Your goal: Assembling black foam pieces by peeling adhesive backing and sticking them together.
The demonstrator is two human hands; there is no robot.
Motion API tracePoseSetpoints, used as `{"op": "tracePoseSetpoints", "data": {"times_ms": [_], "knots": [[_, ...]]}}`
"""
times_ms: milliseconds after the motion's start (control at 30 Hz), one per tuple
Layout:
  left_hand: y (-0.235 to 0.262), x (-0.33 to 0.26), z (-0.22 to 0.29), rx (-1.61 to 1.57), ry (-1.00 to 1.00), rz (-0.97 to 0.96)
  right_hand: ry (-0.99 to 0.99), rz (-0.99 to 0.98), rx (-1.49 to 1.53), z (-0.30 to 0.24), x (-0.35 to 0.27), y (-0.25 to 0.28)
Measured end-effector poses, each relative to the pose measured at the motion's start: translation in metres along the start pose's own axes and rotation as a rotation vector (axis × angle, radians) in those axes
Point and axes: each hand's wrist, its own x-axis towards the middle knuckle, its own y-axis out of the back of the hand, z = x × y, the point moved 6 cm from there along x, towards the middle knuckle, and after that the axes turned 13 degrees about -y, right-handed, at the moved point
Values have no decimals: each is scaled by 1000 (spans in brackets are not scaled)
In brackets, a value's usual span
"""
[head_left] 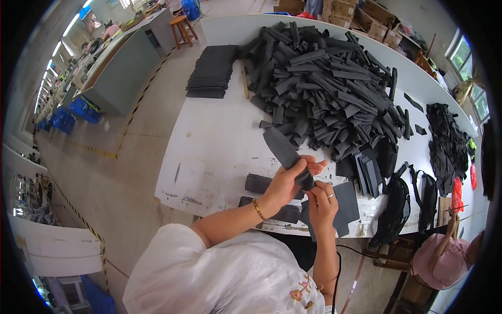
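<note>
From above the person's head, I see both hands at work over the near edge of the white counter [191, 149]. The left hand [285, 183], a bracelet at its wrist, pinches a black strip [282, 149] between thumb and fingers, its other fingertips partly spread. The right hand [323, 203], with a ring, pinches the strip's lower end. The strip is held tilted above the counter, its rounded far end pointing away toward a big heap [324, 78] of black pieces.

Left of the heap lies a neat black stack [212, 70], a thin stick [245, 81] between them. Flat black sheets [346, 201] lie just beside the right hand. Farther right are black bags [395, 204], and past them sits a co-worker [439, 256] in pink.
</note>
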Motion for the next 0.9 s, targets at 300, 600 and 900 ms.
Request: {"op": "tracePoseSetpoints", "data": {"times_ms": [300,600,900], "knots": [[3,-4,-9,-44,30,12,-11,-17,13,7,2,-6],[9,-2,-11,68,38,21,-240,-85,141,21,-2,-9],[2,14,5,29,-113,-101,-550,246,541,41,-26,-5]]}}
